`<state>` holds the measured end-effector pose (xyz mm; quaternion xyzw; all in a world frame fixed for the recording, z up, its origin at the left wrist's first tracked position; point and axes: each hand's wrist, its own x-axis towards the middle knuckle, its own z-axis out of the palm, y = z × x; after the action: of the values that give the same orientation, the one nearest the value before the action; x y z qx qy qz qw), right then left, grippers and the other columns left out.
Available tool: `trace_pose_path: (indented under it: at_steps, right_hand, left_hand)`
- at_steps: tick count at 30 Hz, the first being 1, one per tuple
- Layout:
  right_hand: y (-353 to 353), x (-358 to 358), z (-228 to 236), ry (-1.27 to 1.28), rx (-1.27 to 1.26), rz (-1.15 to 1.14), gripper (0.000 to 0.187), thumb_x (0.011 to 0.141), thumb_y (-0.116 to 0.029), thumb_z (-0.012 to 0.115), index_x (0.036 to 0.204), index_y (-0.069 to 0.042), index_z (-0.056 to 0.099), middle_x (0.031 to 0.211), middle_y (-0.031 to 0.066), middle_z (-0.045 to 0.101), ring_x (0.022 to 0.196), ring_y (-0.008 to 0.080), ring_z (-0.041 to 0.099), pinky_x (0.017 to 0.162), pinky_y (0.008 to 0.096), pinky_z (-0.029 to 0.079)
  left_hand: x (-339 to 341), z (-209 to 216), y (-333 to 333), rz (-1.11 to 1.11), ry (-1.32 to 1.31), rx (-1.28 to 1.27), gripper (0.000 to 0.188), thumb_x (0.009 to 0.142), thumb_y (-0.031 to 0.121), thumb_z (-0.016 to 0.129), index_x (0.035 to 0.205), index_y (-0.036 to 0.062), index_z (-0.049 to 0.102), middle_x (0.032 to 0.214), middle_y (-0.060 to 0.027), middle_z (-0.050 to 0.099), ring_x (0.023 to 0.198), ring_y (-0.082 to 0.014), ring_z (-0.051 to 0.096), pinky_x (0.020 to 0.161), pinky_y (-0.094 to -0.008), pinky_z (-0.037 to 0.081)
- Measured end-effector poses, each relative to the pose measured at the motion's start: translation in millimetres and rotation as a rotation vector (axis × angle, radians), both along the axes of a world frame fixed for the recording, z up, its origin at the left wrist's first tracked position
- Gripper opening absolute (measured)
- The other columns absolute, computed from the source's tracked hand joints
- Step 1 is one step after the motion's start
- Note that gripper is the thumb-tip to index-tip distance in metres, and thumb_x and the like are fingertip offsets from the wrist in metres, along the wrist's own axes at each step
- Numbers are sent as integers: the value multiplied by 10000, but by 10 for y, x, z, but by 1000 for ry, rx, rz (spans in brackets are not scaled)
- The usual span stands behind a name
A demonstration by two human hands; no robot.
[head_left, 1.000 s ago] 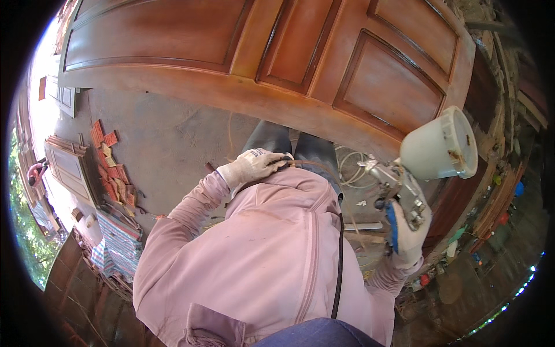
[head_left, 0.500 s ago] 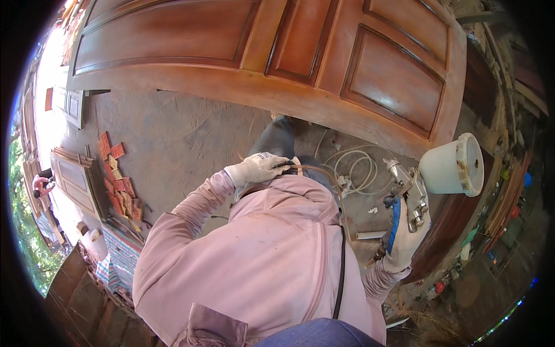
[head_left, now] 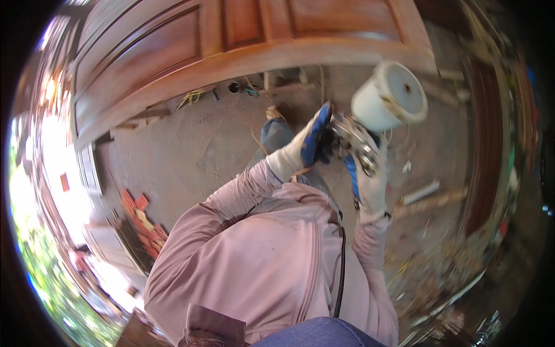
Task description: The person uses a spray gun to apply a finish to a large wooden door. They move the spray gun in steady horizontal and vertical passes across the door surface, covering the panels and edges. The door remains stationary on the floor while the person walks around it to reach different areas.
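In my right hand, gloved in white with a blue palm, is a metal spray gun. A white cup, stained on its side, sits on the gun and leans away from me. My left hand, in a matching glove, is at the front of the gun, its blue palm turned toward the metal. Its fingers seem closed around that end, though blur hides their exact grip. Beyond both hands lies a large reddish-brown panelled wooden door, raised off the floor.
Red-orange flat pieces lie on the floor to the left beside leaning wooden panels. A white tube rests on the right. Yellow and green cords lie under the door's near edge. Dark boards stand at far right.
My left hand has left the hose at my waist and moved up and right to the spray gun. My right hand has brought the gun and cup inward. The view has shifted.
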<state>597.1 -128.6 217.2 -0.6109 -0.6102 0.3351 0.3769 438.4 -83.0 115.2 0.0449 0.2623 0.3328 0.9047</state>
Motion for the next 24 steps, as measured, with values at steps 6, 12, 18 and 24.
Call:
trace_pose_path:
  at_steps: [6, 12, 18, 24]
  right_hand:
    - [-586, -34, -71, -121, 118, -209, 454, 794, -58, 742, 1225, 2, 611, 1165, 186, 593, 1088, 361, 595, 908, 402, 478]
    - [-1410, -186, -232, -93, 107, -620, 375, 832, -36, 719, 1187, 29, 618, 1105, 174, 673, 989, 287, 666, 858, 367, 517]
    - [-1515, -412, -128, -110, 89, -797, 322, 845, -15, 708, 1154, 25, 631, 1057, 172, 687, 928, 283, 689, 801, 343, 533]
    - [-1657, -124, -191, -134, 157, -832, 337, 840, -21, 713, 1158, 30, 615, 1033, 193, 681, 902, 318, 689, 767, 360, 539]
  left_hand:
    - [307, 221, -290, -173, 40, 61, 394, 990, 243, 525, 1347, 86, 473, 1199, -90, 622, 1048, -225, 646, 899, -378, 552]
    - [503, -184, -613, -265, -3, 78, 490, 943, 360, 572, 1324, 74, 456, 1049, -84, 642, 877, -218, 665, 725, -329, 574]
    - [435, -202, -574, -486, 183, -163, 380, 998, 433, 464, 1065, 91, 616, 877, -60, 690, 683, -166, 660, 549, -239, 506]
    - [686, -79, -601, -484, 255, 64, 328, 1027, 383, 418, 1128, 105, 561, 931, -47, 678, 646, -138, 633, 487, -210, 455]
